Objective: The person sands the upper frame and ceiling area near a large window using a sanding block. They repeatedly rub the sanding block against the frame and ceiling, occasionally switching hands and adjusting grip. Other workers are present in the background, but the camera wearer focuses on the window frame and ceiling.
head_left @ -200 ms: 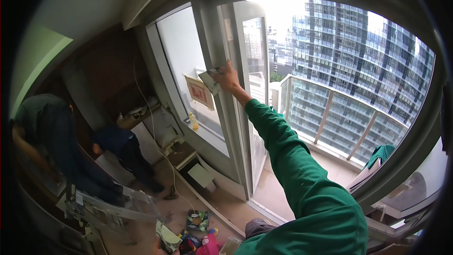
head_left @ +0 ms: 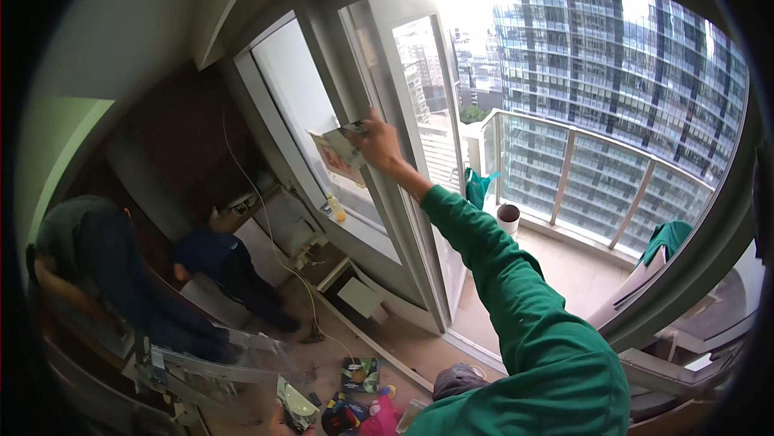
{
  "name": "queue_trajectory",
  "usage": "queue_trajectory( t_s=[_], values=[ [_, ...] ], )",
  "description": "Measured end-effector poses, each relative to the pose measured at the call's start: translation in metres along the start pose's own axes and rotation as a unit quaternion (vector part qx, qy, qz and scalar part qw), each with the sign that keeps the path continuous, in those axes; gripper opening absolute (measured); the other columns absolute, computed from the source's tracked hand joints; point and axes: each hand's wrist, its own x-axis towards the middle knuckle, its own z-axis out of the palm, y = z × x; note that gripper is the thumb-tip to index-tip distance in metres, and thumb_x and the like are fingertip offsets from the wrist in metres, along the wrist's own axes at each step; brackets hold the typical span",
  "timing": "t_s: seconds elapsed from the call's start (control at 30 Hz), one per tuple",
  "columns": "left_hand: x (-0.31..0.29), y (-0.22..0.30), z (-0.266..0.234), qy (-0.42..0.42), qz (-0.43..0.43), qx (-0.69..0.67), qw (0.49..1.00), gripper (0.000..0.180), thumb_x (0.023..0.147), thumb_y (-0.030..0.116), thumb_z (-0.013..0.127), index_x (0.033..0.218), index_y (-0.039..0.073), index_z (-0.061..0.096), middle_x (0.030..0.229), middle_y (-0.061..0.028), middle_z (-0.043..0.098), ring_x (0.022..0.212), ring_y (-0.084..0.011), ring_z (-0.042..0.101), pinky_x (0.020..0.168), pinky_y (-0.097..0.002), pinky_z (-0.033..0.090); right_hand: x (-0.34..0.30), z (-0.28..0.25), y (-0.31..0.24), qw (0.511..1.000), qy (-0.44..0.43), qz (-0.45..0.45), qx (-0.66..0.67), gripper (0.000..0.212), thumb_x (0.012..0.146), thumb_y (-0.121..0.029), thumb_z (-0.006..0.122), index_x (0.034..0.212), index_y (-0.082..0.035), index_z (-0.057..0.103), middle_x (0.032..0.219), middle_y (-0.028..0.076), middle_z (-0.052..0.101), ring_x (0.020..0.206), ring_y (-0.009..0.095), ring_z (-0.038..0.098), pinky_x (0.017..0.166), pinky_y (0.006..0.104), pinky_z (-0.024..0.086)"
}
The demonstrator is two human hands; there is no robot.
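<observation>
My right hand, in a green sleeve, reaches out to the grey door frame. It is closed on a flat grey rectangular plate, like a wide scraper blade, held at the post between window and glass door. One finger points up along the frame. At the bottom edge my left hand shows only in part, dim, around a pale flat plate with smears on it. Whether the right-hand plate touches the post I cannot tell.
A bottle with yellow liquid stands on the window sill. Beyond the open glass door is a balcony railing. Two people bend over at left, near a metal stepladder. A green-and-black box and pink cloth lie below.
My right hand with its plate has moved slightly down and left in the picture. The view has shifted, so more balcony floor and a bucket show.
</observation>
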Motion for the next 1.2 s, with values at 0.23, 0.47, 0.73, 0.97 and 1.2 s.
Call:
queue_trajectory(
  t_s=[0.23, 0.47, 0.73, 0.97, 1.2],
  values=[
    [0.044, -0.018, -0.016, 0.070, -0.052, -0.143, 0.986, 0.040, 0.103, 0.033, 0.042, 0.121, 0.000, 0.055, 0.101, -0.0102, 0.063, 0.086, -0.0217, 0.061, 0.071, -0.0330, 0.052, 0.013, -0.048, -0.098, 0.943, 0.180, -0.267, 0.082, 0.024, 0.078, -0.017, 0.074, 0.083, 0.005, 0.067, 0.142, 0.039, 0.029, 0.110, 0.050, 0.055, 0.092, 0.0449, 0.049],
    [0.059, 0.001, 0.001, 0.062, -0.027, -0.106, 0.992, 0.037, 0.102, 0.031, 0.045, 0.116, 0.000, 0.059, 0.099, -0.0091, 0.064, 0.083, -0.0206, 0.061, 0.070, -0.0344, 0.051, 0.089, -0.108, -0.179, 0.851, 0.390, -0.307, 0.175, 0.016, 0.077, -0.014, 0.073, 0.079, 0.000, 0.066, 0.148, 0.038, 0.020, 0.124, 0.052, 0.045, 0.090, 0.0457, 0.050],
    [0.088, 0.022, -0.010, -0.012, 0.239, 0.209, 0.948, 0.049, 0.083, 0.028, 0.072, 0.118, -0.004, 0.059, 0.097, -0.0114, 0.066, 0.088, -0.0225, 0.061, 0.075, -0.0342, 0.048, 0.109, -0.077, -0.149, 0.910, 0.273, -0.247, 0.194, 0.018, 0.080, -0.019, 0.069, 0.086, -0.002, 0.066, 0.113, 0.025, 0.061, 0.088, 0.035, 0.067, 0.071, 0.0405, 0.052],
    [0.106, 0.083, 0.056, 0.020, 0.106, -0.039, 0.993, 0.029, 0.089, 0.028, 0.060, 0.114, 0.013, 0.064, 0.107, 0.0006, 0.065, 0.093, -0.0169, 0.061, 0.078, -0.0351, 0.049, -0.099, -0.029, -0.047, 0.845, 0.157, 0.161, 0.484, 0.025, 0.083, -0.014, 0.072, 0.100, 0.003, 0.064, 0.077, 0.006, 0.066, 0.062, 0.014, 0.056, 0.057, 0.0307, 0.045],
    [0.168, 0.149, 0.153, -0.140, 0.138, -0.191, 0.962, 0.027, 0.092, 0.015, 0.060, 0.115, 0.002, 0.061, 0.111, -0.0089, 0.067, 0.103, -0.0206, 0.064, 0.092, -0.0382, 0.051, -0.185, -0.073, -0.057, 0.890, 0.012, 0.153, 0.430, 0.031, 0.086, 0.006, 0.062, 0.115, -0.002, 0.066, 0.102, 0.007, 0.066, 0.092, 0.016, 0.061, 0.078, 0.0259, 0.048]
  ],
)
